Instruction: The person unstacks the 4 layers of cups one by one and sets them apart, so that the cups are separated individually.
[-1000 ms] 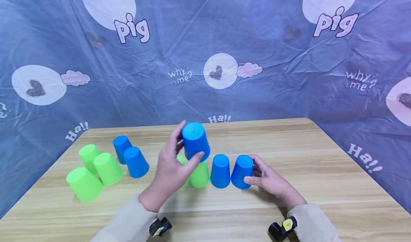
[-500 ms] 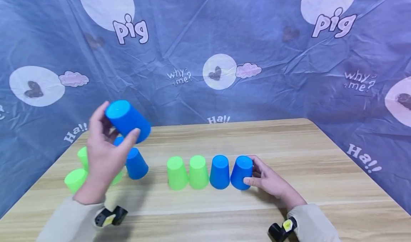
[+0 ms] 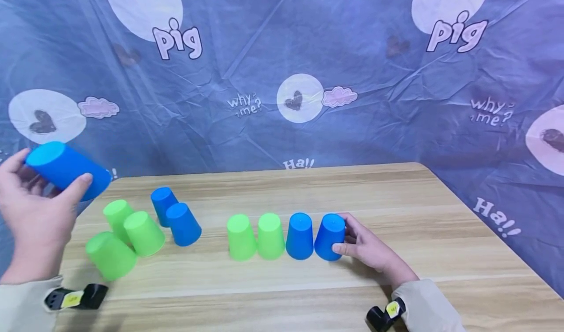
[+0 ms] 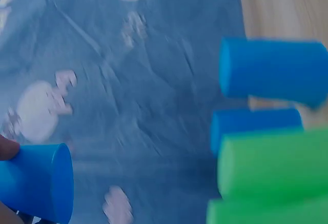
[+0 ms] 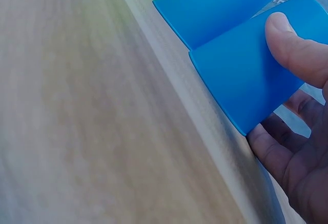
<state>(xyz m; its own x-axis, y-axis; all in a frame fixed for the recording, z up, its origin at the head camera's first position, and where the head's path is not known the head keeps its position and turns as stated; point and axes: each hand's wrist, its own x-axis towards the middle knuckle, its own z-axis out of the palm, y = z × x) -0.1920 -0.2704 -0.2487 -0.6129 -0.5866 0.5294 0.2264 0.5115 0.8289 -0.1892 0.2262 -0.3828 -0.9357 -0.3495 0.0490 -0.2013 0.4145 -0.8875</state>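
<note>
High at the far left, my left hand [image 3: 39,214] grips a blue cup [image 3: 70,168] tilted in the air, rim toward the lower right. The left wrist view shows that held cup [image 4: 36,183] at its lower left edge. My right hand [image 3: 367,244] holds the rightmost blue cup [image 3: 330,236] of a row on the table, thumb on its near side. That cup [image 5: 246,65] stands upside down against another blue cup [image 3: 300,236]. Two green cups, one [image 3: 270,236] next to the blue pair and one [image 3: 241,238] at the left end, complete the row.
Left on the wooden table [image 3: 264,297] is a loose group of upside-down cups: a front green cup [image 3: 111,256], two more green ones and two blue, including a blue cup [image 3: 183,224] at its right. A printed blue cloth [image 3: 264,141] hangs behind the table.
My left hand has carried its blue cup from above the row's green cups to the far left, past the loose group, tilting it further. My right hand has stayed at its cup.
</note>
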